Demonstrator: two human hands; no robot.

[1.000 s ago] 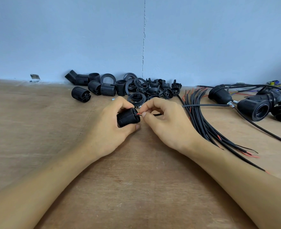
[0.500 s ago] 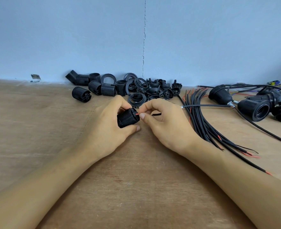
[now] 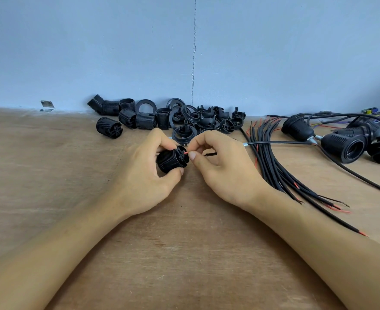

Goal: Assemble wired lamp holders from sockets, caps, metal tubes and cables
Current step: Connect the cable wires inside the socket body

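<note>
Holding: threaded black socket (image 3: 172, 160), gripped in my left hand (image 3: 144, 175) just above the table (image 3: 50, 175), terminal end facing right. Right hand (image 3: 227, 173): pinching red wire (image 3: 185, 153) at the terminal slot. Risk: the fine tip likely bends or misses the slot if my pinch slips. Spare cables (image 3: 274, 166) nearby.

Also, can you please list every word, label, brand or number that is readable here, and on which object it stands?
None can be read: no text shows on the held socket, the loose black parts, the cables or the wall.
</note>
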